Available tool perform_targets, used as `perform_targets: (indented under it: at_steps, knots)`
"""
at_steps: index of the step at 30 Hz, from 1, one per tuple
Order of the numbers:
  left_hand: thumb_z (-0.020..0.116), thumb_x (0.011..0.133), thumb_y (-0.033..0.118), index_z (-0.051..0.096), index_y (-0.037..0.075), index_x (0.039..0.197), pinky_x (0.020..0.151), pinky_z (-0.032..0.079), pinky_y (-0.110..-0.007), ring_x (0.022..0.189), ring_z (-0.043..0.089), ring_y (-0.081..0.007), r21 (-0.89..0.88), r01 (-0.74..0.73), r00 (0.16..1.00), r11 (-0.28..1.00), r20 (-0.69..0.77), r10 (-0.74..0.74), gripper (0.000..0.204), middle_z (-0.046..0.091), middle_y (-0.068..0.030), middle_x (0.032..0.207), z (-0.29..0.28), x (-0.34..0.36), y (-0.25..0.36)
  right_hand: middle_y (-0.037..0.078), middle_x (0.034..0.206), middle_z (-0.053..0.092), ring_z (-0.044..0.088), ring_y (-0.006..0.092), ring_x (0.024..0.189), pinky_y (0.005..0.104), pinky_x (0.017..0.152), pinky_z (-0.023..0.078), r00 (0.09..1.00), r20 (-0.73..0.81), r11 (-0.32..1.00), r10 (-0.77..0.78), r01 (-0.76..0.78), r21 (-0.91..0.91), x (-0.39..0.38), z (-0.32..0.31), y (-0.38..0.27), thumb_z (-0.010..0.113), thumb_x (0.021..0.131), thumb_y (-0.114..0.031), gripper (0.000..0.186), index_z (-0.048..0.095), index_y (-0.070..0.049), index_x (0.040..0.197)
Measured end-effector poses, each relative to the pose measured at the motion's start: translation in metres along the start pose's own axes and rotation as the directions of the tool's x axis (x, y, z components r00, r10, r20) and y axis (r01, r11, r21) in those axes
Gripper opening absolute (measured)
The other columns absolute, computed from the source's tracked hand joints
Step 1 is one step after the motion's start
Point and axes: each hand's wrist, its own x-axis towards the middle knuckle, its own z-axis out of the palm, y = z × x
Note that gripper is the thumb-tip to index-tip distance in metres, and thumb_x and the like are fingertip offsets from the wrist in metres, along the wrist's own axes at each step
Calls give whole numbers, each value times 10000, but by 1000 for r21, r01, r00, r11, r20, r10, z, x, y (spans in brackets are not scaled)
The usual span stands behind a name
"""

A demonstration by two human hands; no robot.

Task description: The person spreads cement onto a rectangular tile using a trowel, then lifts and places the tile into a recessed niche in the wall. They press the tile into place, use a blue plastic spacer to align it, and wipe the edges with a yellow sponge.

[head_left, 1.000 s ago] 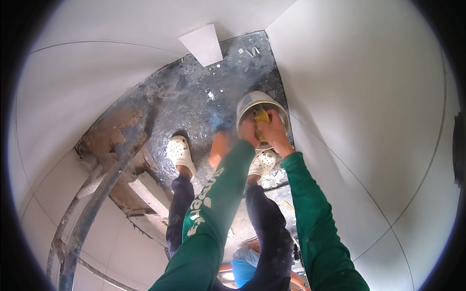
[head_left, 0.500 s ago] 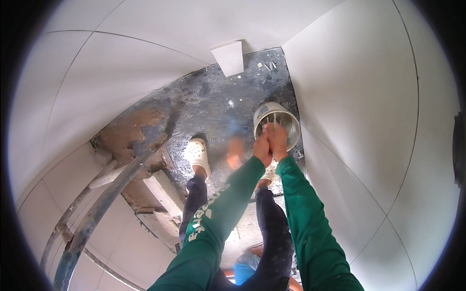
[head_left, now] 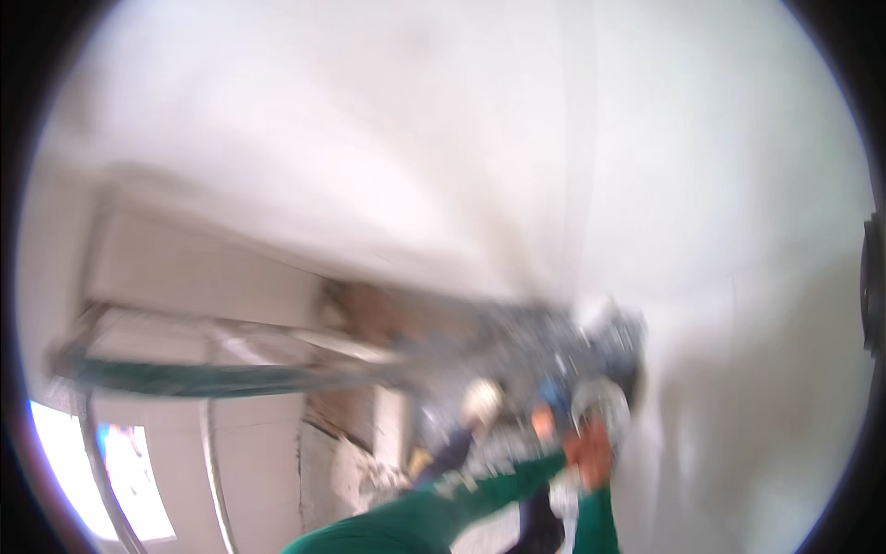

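The whole view is smeared by motion. A pale round bucket (head_left: 616, 399) stands on the dark wet-looking floor, close to the right wall. My left hand (head_left: 574, 451) and my right hand (head_left: 598, 462) are together at its near rim, both arms in green sleeves. Their fingers are too blurred to read, and anything they might hold is hidden. Left of the bucket is a blurred orange patch (head_left: 543, 422) that I cannot make out. A cream clog (head_left: 483, 400) is on my left foot.
A metal pipe frame (head_left: 231, 379) crosses the left side. Beside it are a pale block (head_left: 389, 429) and a broken brown floor patch (head_left: 388, 314). A white piece (head_left: 595, 316) stands beyond the bucket. Pale walls rise ahead and right; a bright opening (head_left: 101, 475) shows at lower left.
My view has swung up and to the left, so the bucket and hands sit lower and further right. More pipe frame and the bright opening now show. My hands stay together at the bucket.
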Motion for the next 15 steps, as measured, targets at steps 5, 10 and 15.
perform_targets:
  at_steps: [5, 10, 15]
  knots:
    - [400, 994, 578, 645, 15, 1164, 904, 484, -387, 995, 630, -296, 296, -209, 963, 932, -103, 249, 637, 677, -141, 1004, 5, -85, 105, 195, 1058, 627, 625, 282, 995, 368, 891, 497, 840, -531, 894, -112, 318, 314, -51, -138, -110, 593, 952, -327, 331, 564, -37, 1110]
    - [313, 1004, 616, 681, 24, 1148, 962, 461, -378, 1040, 639, -297, 326, -297, 941, 897, -57, 333, 712, 692, -165, 1048, -8, -199, 203, 201, 1074, 635, 637, 294, 991, 367, 873, 509, 943, -258, 758, -210, 324, 565, -73, -214, -243, 620, 929, -257, 373, 526, -14, 1195]
    - [223, 975, 693, 462, 60, 1432, 1099, 350, -377, 1331, 444, -285, -146, -554, 818, 819, 85, 569, 816, 470, -160, 1444, -30, -256, 258, 206, 1090, 644, 649, 306, 986, 366, 856, 521, 918, -135, 768, -373, 387, 510, -105, -249, -331, 648, 905, -187, 452, 489, 9, 1281]
